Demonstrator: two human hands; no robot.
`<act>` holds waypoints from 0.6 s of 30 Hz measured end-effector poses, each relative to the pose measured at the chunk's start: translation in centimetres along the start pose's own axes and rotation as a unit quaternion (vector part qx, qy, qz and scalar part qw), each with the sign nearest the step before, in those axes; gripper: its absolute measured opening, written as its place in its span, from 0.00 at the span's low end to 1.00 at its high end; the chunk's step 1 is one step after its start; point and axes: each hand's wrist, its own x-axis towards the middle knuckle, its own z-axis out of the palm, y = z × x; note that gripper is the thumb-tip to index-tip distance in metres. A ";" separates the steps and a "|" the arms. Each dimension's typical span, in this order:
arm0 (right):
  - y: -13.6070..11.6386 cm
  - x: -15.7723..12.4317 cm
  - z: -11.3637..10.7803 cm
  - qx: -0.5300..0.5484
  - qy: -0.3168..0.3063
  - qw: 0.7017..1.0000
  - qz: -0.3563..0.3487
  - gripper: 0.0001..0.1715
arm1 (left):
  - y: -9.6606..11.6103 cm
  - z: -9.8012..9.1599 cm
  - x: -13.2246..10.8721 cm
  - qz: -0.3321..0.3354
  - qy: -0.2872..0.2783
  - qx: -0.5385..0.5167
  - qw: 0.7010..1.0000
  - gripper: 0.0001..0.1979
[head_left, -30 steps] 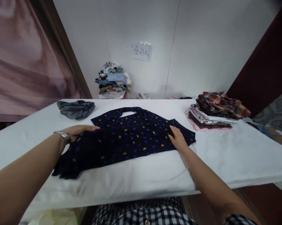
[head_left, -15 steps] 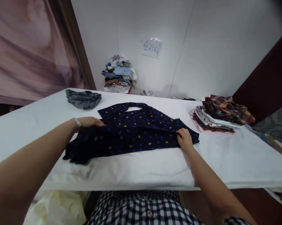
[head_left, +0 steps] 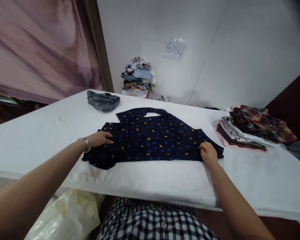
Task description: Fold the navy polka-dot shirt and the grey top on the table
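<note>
A dark navy shirt [head_left: 150, 140] with blue and yellow spots lies folded across the white table, its collar opening toward the far side. My left hand [head_left: 100, 138], wearing a bracelet, is on the shirt's left part, thumb and fingers closed on the cloth. At the right end, my right hand [head_left: 208, 152] pinches the fabric near its lower edge. The sleeve at the left end sits bunched below my left hand.
A crumpled grey garment [head_left: 103, 101] rests at the table's back left. Folded clothes [head_left: 239, 135] are stacked at the right, beside a plaid shirt [head_left: 259, 118]. Another clothes pile [head_left: 138, 76] stands against the wall. A plastic bag [head_left: 72, 213] is below the table's front edge.
The raised fold between my hands has come down and the shirt lies flatter. Its left end has drawn in slightly. The view has shifted, moving everything rightward in the picture.
</note>
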 end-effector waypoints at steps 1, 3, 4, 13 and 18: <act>0.0 0.0 -0.1 0.005 0.012 1.000 0.002 0.11 | -0.2 -0.2 -0.1 -0.004 -0.008 -0.040 0.999 0.24; -0.1 0.0 -0.3 0.002 0.016 1.000 0.001 0.11 | -0.8 -0.7 0.2 -0.008 -0.015 -0.105 0.994 0.26; -0.1 -0.1 -0.3 -0.006 0.004 1.000 -0.001 0.12 | -1.1 -0.9 0.4 -0.006 -0.011 -0.107 0.994 0.25; 0.2 -0.5 -0.5 -0.084 -0.059 0.995 0.013 0.14 | -0.5 0.9 0.5 0.058 0.147 0.217 0.963 0.16; 0.0 -0.7 -1.1 -0.091 -0.011 0.994 0.052 0.13 | 1.9 4.8 -4.0 0.249 0.140 0.216 0.934 0.20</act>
